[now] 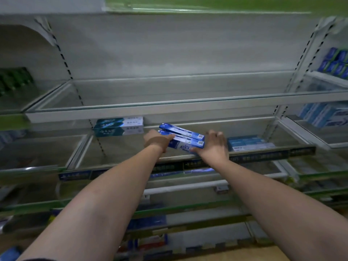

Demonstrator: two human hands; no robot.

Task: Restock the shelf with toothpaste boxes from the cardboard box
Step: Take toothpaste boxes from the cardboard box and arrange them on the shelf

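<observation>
We have our left hand [158, 141] clasped round the left end of 2 blue toothpaste boxes [183, 137], and our right hand [213, 146] gripping their right end, thumb at the near edge and fingers curled over the far side, though that hand is blurred. The 2 boxes lie one on top of the other, slanted, over the middle of the glass shelf [116, 153]; we cannot tell whether they touch the glass or hang just above it.

As we judge it, the restocking is at an early stage. A short stack of teal boxes [118, 127] sits at the back left of this shelf, and a low group of pale blue boxes [248, 144] lies at its right, just beside our right hand; between them most of the glass is bare. The pair in our hands is not yet set down, so this placement is only half made. The upper shelf [169, 102] in this bay holds nothing that we can see.

What is left, we reckon, is to seat and square this pair, then fill the wide gaps with more. The cardboard box is out of view, so we cannot say how many boxes remain in it.
</observation>
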